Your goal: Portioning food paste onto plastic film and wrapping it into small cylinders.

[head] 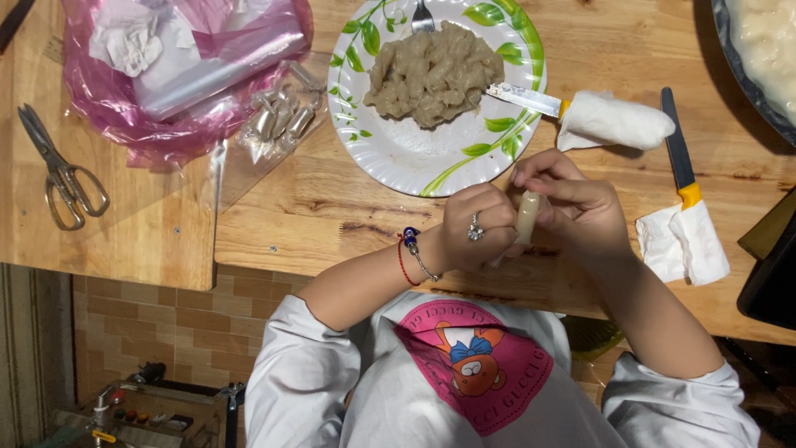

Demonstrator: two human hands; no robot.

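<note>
Wooden table (332, 207): pink plastic bag (178, 75) top left; both hands' grip closed on pale casing roll (527, 216)

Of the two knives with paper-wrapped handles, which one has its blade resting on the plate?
The knife beside the plate: its blade tip lies on the rim by the brown paste. The other knife lies wholly on the wooden table, farther right.
</note>
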